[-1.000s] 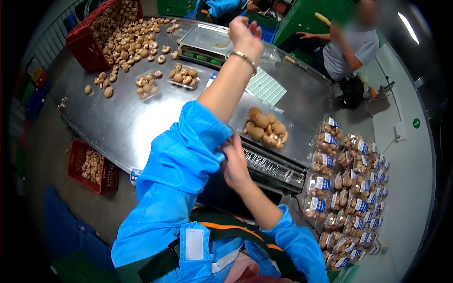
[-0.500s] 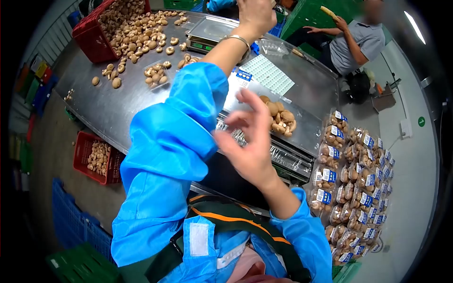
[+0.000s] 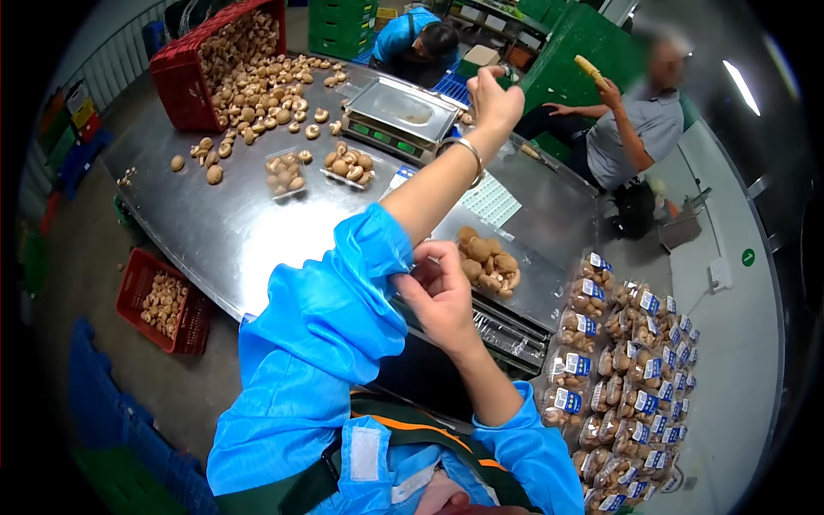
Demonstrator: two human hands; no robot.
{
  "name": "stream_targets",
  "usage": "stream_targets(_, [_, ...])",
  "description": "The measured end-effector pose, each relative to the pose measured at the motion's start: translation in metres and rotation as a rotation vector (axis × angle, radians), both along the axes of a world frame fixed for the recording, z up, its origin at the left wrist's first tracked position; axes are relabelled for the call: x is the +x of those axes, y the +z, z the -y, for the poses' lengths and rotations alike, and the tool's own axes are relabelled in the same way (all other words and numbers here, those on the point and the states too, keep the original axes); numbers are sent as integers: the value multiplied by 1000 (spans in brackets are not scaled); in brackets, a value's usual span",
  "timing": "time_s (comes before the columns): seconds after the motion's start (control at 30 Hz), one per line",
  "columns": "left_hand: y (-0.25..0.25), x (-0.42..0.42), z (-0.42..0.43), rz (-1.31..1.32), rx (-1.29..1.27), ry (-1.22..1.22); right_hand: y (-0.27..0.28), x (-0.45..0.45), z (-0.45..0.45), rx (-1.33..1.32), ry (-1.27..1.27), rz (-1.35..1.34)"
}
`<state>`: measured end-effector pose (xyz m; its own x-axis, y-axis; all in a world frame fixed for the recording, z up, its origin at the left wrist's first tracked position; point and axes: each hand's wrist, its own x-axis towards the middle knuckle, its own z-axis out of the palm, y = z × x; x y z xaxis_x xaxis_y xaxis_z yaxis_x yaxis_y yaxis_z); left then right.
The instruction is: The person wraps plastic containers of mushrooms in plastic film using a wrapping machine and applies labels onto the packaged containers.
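Observation:
My left hand [image 3: 496, 101] is raised over the table beyond the scale, its fingers curled in with nothing visible in them. A bracelet [image 3: 468, 154] circles that wrist. The blue left sleeve [image 3: 343, 283] is bunched near the elbow. At its cuff, my right hand [image 3: 442, 296] has thumb and fingers closed on the fabric. Just beyond my right hand, a tray of brown mushrooms [image 3: 487, 262] sits by the wrapping machine [image 3: 506, 335]. Two more trays, one of mushrooms [image 3: 348, 165] and one beside it [image 3: 285, 173], stand left of my forearm.
A tipped red crate [image 3: 176, 81] spills mushrooms across the metal table [image 3: 206, 232]. The scale [image 3: 399, 116] stands at the back. Labelled packs [image 3: 566, 369] are stacked at right. A red basket [image 3: 163, 300] is on the floor. One person [image 3: 631, 129] sits back right; another [image 3: 416, 43] bends behind the table.
Half a second ago my right hand was off the sleeve with its fingers spread; now it is back on the cuff. The view has shifted, showing the person behind the table more fully.

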<state>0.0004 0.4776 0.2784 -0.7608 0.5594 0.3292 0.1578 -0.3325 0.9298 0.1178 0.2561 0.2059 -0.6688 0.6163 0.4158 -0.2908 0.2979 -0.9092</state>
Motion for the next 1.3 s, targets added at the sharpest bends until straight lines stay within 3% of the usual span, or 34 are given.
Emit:
stream_targets(0.1, [-9, 18, -4, -130, 7, -35, 0, 14, -6, 134, 70, 20])
stream_targets(0.17, [-16, 34, 3, -190, -25, -83, 0, 25, -10, -419, 369, 7])
stream_targets(0.23, [-32, 48, 3, -261, 7, -168, 14, 36, -12, -812, 540, -52])
stream_targets(0.27, [-41, 58, 2, -224, 26, -210, 10, 40, -15, -838, 606, -161])
stream_targets(0.3, [-50, 67, 0, -227, -48, -247, 19, 45, -17, -789, 501, -257])
stream_targets(0.37, [-72, 84, -4, -203, -119, -288, 41, 45, -32, -1216, 200, -519])
stream_targets(0.4, [-83, 86, -19, -122, -58, -334, 22, 52, -54, -1258, 442, -655])
stream_targets(0.53, [-32, 54, -35, 705, 229, -669, -14, 56, -45, -459, 160, -97])
stream_targets(0.57, [-8, 44, -23, 1002, 278, -809, -49, 40, -44, -175, 52, -137])
stream_targets(0.6, [8, 43, -11, 1059, 381, -814, -68, 38, -43, -40, -11, 15])
stream_targets(0.63, [24, 44, 2, 1113, 484, -815, -67, 31, -42, 343, -169, 5])
stream_targets(0.67, [41, 48, 28, 1164, 499, -802, -64, 31, -46, 413, -205, 113])
stream_targets(0.7, [34, 38, 24, 1267, 564, -1013, -61, 32, -49, 480, -238, 222])
stream_targets(0.8, [55, 37, 87, 1432, 651, -1116, -37, 18, -35, 160, -53, 38])
stream_targets(0.83, [66, 40, 112, 1421, 735, -1099, -96, 7, -47, 294, 163, 198])
stream_targets(0.93, [69, 26, 139, 1228, 1001, -1076, -101, 5, -14, 90, 311, 186])
stream_targets(0.97, [65, 18, 139, 1102, 1052, -949, -92, 7, -9, -182, 426, 229])
stream_targets(1.03, [66, 17, 152, 1074, 1042, -615, -76, 4, -1, -443, 395, -100])
stream_targets(1.07, [57, 8, 156, 1000, 1050, -738, -75, 8, -3, -680, 394, -361])
stream_targets(1.1, [55, -2, 158, 888, 1104, -866, -75, 11, -8, -829, 326, -410])
stream_targets(1.17, [57, 4, 170, 1050, 1106, -958, -52, 13, -16, -881, 417, -142])
stream_targets(1.2, [58, 11, 172, 1104, 1076, -1072, -36, 8, -9, -1016, 411, 143])
stream_targets(1.23, [54, 21, 178, 1188, 1030, -1182, -89, -2, -6, -861, 312, 409])
stream_targets(1.3, [47, 34, 189, 1406, 899, -1258, -77, -7, -9, -752, 510, 292])
